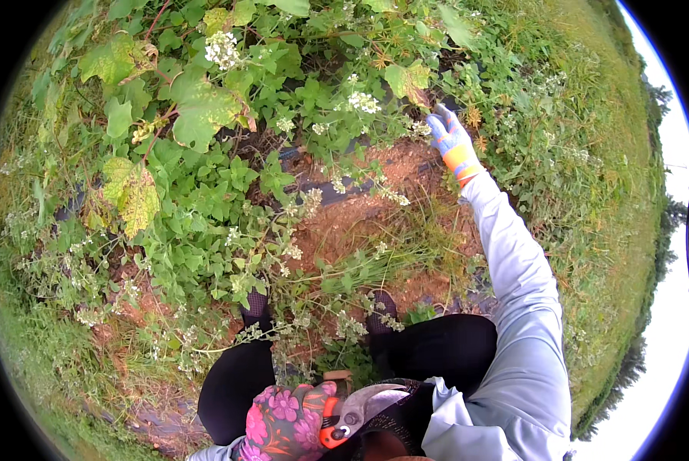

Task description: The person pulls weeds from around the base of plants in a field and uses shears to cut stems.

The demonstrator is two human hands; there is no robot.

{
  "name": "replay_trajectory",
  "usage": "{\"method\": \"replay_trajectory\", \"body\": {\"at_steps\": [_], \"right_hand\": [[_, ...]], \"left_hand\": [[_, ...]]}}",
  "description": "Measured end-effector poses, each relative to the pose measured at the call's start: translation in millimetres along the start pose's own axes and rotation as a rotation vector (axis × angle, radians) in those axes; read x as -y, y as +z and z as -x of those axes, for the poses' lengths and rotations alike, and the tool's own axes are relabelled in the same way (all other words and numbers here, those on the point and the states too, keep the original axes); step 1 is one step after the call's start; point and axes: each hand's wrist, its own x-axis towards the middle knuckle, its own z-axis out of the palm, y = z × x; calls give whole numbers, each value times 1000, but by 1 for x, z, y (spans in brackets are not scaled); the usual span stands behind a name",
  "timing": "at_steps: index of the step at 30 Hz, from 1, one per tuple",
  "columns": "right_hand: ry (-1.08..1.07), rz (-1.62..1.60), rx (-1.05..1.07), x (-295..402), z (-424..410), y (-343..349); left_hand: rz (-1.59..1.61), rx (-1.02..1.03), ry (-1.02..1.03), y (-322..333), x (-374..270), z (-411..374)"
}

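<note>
My right hand (448, 133), in a blue and orange work glove, reaches out on a straight arm into the foliage. Its fingertips are beside a browning lobed leaf (409, 82) and a white flower cluster (419, 128); whether they pinch a stem cannot be made out. Close to my body, pink-and-grey floral fabric covers my left hand (290, 420). That hand holds pruning shears (373, 401) with orange-red handles, the curved blades pointing right. My left fingers are mostly hidden.
Leafy plants with white flower spikes (313, 201) spread around me. A larger plant with yellow-spotted leaves (203, 109) rises at upper left. Dark plastic sheeting (336, 191) shows on reddish soil (333, 230). My shoes (382, 311) are among low stems and grass.
</note>
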Motion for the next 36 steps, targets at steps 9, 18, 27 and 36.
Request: {"method": "replay_trajectory", "body": {"at_steps": [9,18,27,36], "right_hand": [[-321,-166,-173,42,-97,58],[-907,1262,-317,-12,-119,69],[-243,751,147,-109,-139,53],[22,-118,321,-38,71,-5]], "left_hand": [[-9,-165,83,12,8,6],[33,-193,77,8,6,9],[21,-118,69,4,6,7],[-13,-150,111,15,8,19]]}}
